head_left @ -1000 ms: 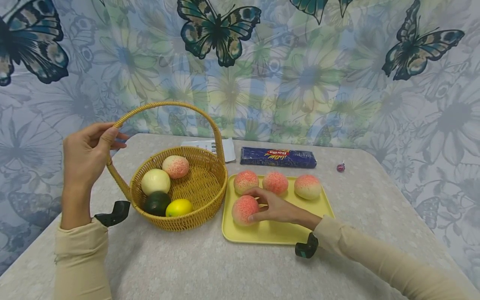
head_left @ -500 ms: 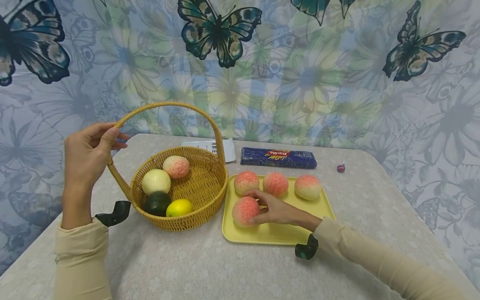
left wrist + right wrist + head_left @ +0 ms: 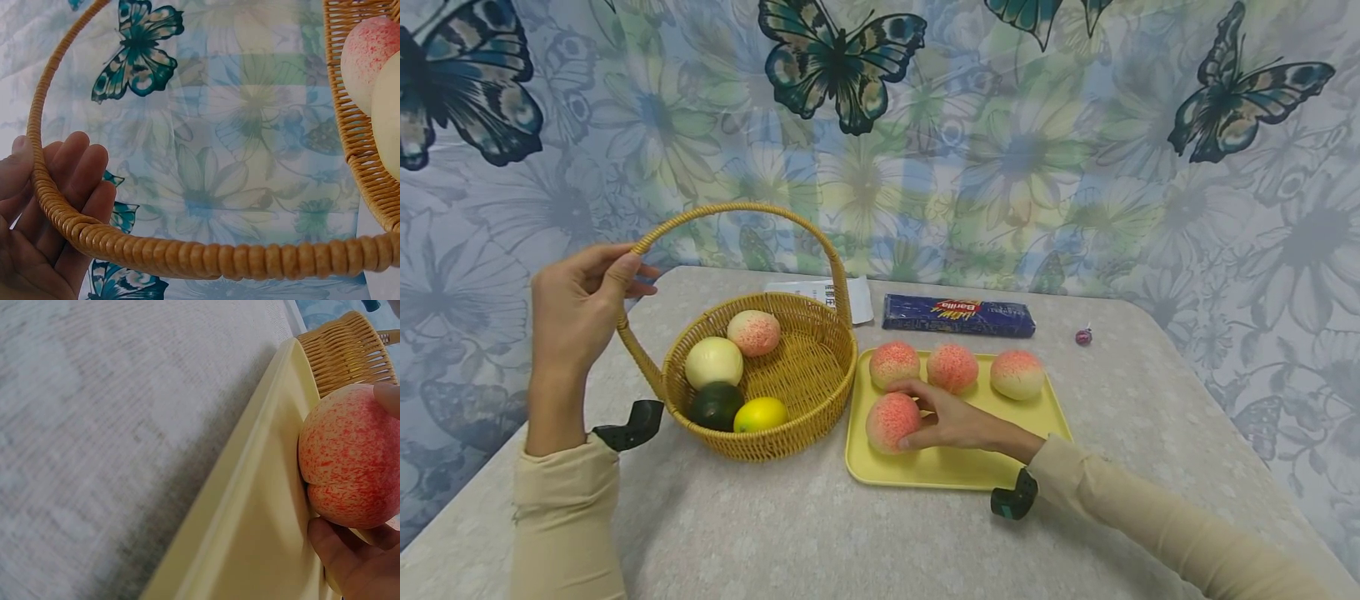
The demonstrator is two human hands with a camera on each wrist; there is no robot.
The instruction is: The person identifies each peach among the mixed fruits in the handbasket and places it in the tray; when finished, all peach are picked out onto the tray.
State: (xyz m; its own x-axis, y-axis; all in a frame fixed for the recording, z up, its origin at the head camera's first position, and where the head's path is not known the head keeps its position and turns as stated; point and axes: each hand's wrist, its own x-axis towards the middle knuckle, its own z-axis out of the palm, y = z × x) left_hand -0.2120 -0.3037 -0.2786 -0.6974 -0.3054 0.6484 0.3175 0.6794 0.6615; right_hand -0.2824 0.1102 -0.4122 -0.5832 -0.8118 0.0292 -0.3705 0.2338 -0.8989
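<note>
My left hand (image 3: 580,304) pinches the left side of the tall handle (image 3: 737,208) of a woven basket (image 3: 805,392); in the left wrist view the thumb and fingers lie on either side of it. Inside the basket are a speckled peach (image 3: 754,332), a pale round fruit (image 3: 713,363), a dark green fruit (image 3: 717,406) and a lemon (image 3: 762,414). On a yellow tray (image 3: 940,471), my right hand (image 3: 951,417) holds a red-speckled peach (image 3: 892,423) at the tray's front left, thumb and fingers around its right side. Three more peaches (image 3: 952,367) sit in a row behind.
A blue Barilla pasta pack (image 3: 958,316) lies behind the tray, and a white printed packet (image 3: 859,300) is partly hidden behind the basket. A small wrapped lollipop (image 3: 1083,336) is at the back right. A floral curtain (image 3: 880,167) hangs behind the table.
</note>
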